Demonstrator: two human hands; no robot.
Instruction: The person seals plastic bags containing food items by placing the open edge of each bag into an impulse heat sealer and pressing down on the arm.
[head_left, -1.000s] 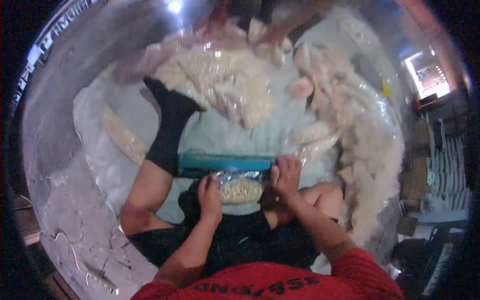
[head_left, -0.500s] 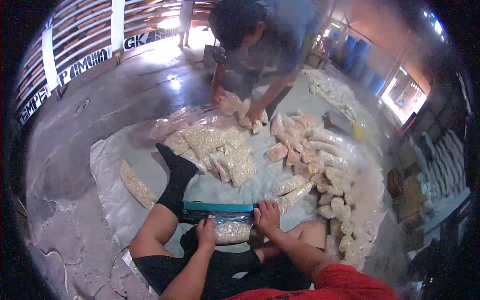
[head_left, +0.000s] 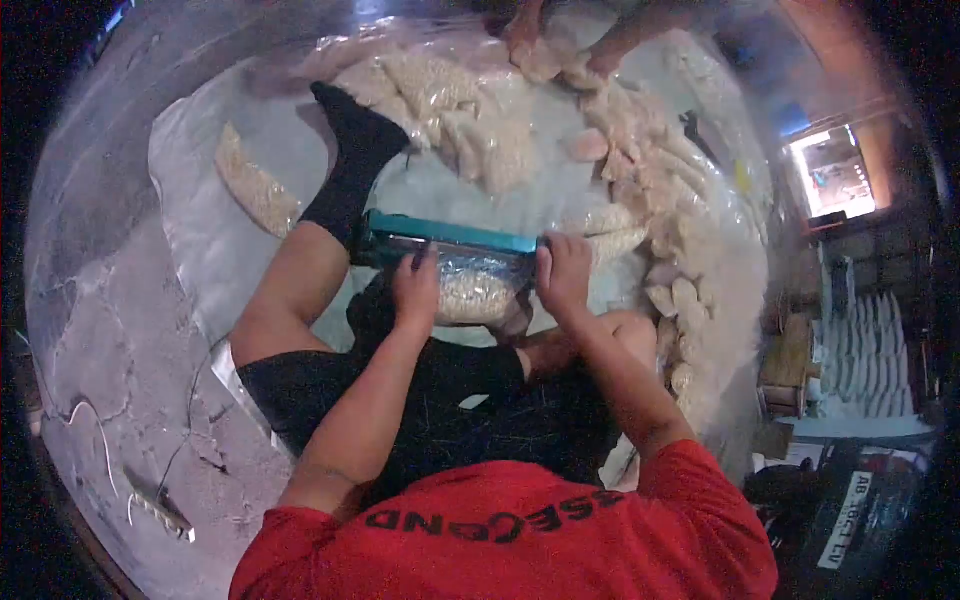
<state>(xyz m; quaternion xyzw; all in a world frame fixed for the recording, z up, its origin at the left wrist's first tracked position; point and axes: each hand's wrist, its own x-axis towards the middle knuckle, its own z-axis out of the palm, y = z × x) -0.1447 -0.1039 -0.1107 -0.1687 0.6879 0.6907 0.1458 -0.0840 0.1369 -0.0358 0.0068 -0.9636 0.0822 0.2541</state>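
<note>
Over one sheet [head_left: 430, 195], the wearer's two hands [head_left: 416, 290] [head_left: 565, 272] flank one filled bag [head_left: 474, 298].

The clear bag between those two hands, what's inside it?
Inside the clear bag are lots of small, pale pieces. Any deeper down can't be seen, because the top ones cover them.

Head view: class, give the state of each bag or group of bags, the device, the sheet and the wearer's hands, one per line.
Near bag: filled, against the teal device; whether sealed, cannot tell.
Teal device: upright or tilted, open or shut, cannot tell.
Left hand: curled at the near bag's left end.
Right hand: curled at the device's right end.
Lone bag: filled, lying flat.
Heap: filled bags, piled.
Sheet: spread, wrinkled.
</note>
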